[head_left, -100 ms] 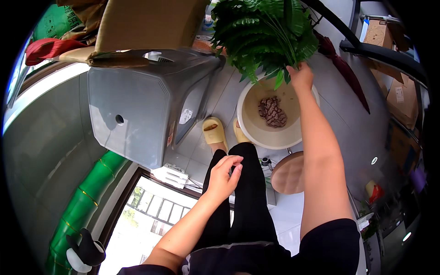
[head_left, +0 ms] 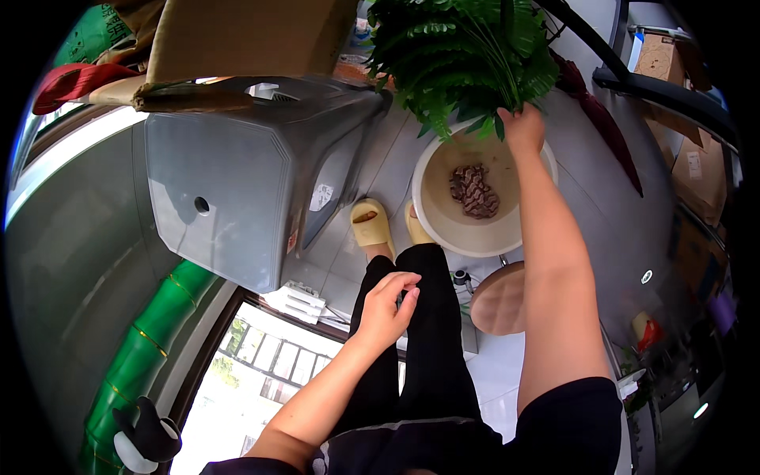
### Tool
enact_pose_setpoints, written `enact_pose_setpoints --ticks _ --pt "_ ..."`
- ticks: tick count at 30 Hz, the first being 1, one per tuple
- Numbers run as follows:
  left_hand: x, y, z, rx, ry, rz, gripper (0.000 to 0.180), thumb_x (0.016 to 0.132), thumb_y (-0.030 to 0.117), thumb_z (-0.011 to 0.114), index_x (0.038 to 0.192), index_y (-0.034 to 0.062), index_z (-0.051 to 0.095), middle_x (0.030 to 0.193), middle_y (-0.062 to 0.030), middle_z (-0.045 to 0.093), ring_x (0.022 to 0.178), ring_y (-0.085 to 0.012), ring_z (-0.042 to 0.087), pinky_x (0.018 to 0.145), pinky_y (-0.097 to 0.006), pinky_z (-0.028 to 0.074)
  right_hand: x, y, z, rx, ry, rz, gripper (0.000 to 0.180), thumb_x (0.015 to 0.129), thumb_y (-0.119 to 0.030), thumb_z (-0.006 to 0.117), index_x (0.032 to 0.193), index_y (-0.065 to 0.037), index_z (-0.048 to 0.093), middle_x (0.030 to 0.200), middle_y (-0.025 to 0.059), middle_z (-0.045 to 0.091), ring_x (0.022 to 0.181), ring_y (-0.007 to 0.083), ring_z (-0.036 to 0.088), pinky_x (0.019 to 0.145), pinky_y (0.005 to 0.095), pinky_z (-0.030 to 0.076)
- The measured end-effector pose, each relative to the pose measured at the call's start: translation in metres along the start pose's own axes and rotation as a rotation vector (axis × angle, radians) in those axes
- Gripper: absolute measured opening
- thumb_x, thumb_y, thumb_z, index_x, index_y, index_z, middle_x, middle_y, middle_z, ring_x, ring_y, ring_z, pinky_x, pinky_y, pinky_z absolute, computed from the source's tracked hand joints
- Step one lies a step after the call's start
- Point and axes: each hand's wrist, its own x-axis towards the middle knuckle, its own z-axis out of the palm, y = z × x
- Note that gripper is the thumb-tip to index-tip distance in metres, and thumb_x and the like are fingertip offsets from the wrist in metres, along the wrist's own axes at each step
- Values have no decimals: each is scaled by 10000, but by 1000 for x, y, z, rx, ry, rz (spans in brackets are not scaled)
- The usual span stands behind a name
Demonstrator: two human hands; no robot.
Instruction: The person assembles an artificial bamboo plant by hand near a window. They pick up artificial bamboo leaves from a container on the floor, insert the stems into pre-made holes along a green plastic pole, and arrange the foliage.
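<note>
My right hand (head_left: 524, 131) reaches forward and is closed around the stems of a bunch of green fern-like fronds (head_left: 459, 63). The leaves spread up and left of that hand, over the far rim of a round, pale bucket (head_left: 427, 226). On the bucket's bottom lies a crumpled, brown patterned piece (head_left: 473, 191), maybe cloth. In front of my body, above my dark-trousered legs, hangs my left hand (head_left: 384, 309). It is empty, its fingers loosely bent and the thumb a little apart from them.
Left of the bucket, a grey plastic stool (head_left: 229, 190) lies tipped beneath an open cardboard box (head_left: 245, 39). A folded dark red umbrella (head_left: 606, 131) lies to the right. Close by the bucket are a round brown disc (head_left: 499, 299) and my yellow slippers (head_left: 372, 226).
The fronds and my right hand have shifted very slightly away from me, with the view itself moving a little. The left hand keeps its pose.
</note>
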Motion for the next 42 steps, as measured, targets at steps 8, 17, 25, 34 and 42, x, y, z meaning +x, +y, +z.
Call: enact_pose_setpoints --ticks 8,17,25,34,42 --pt "-4 -2 -20 75 12 -31 180 732 13 559 911 -7 550 834 -122 563 730 -232 573 659 -287 456 -8 -6 -24 -141 235 -256 262 771 -282 553 938 -80 540 800 151 581 783 352 548 645 438 436" --pt "0 19 -19 62 10 35 186 734 33 564 916 0 545 830 -123 558 739 -238 566 661 -299 454 -50 -53 -85 -50 105 -285 236 832 -274 473 931 -61 491 787 171 584 721 387 538 603 462 412" --pt "20 40 -21 40 -7 9 232 749 101 578 952 -3 540 884 -129 569 791 -237 576 700 -310 452 -117 -25 -90 215 114 -249 202 849 -222 458 873 -22 471 722 194 547 691 397 512 586 438 392" --pt "54 58 -14 18 -2 55 296 791 147 563 1035 -13 516 942 -126 557 815 -197 571 711 -288 451 -89 -108 -134 499 86 -213 274 863 -242 449 759 11 470 578 153 496 518 299 455 498 351 366" --pt "24 59 -11 15 -36 12 363 774 232 564 1039 -9 507 955 -183 547 834 -275 557 739 -349 441 -161 -93 -149 542 2 -129 242 865 -227 452 823 8 490 631 112 540 539 228 497 518 322 393"
